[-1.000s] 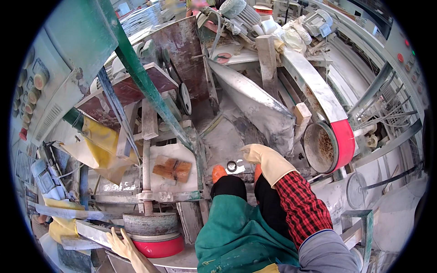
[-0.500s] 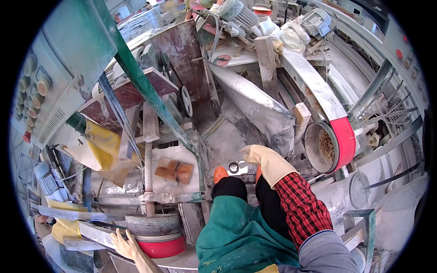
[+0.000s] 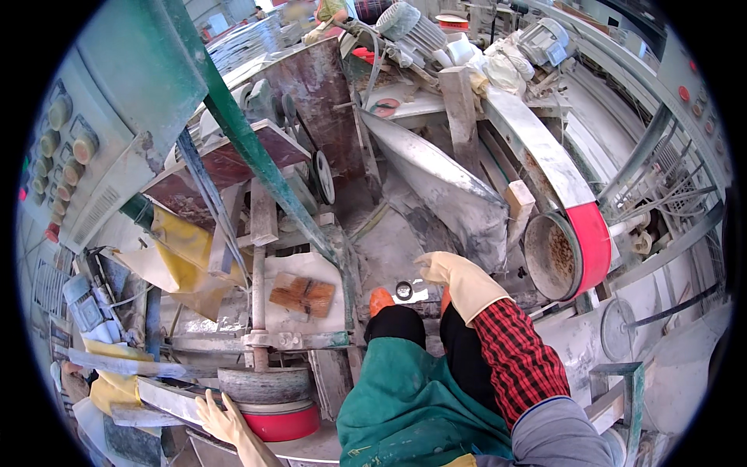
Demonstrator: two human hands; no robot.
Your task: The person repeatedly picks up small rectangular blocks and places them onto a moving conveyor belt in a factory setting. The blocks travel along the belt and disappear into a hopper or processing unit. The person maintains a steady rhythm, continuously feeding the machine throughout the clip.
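My left hand (image 3: 223, 423), in a cream rubber glove, is at the lower left with its fingers stretched and apart. It lies at the edge of a belt machine, next to a grey drum (image 3: 264, 384) and the red band (image 3: 280, 423) below it; whether it touches the belt (image 3: 167, 401) I cannot tell. It holds nothing I can see. My right hand (image 3: 463, 282), gloved alike, hangs over the floor in front of my legs, fingers loosely bent and apart with nothing visible in them. A red-and-black checked sleeve (image 3: 520, 362) covers that forearm.
A red-rimmed wheel (image 3: 590, 247) with a long pale belt stands at the right. Green posts (image 3: 257, 163) and a button panel (image 3: 74, 159) rise at the left. Ahead lies a dusty metal trough (image 3: 436, 175). A brown wooden piece (image 3: 302, 296) rests near my left foot.
The whole view has shifted slightly. My left hand's fingers are lifted and a little more spread beside the belt. My right hand has hardly moved.
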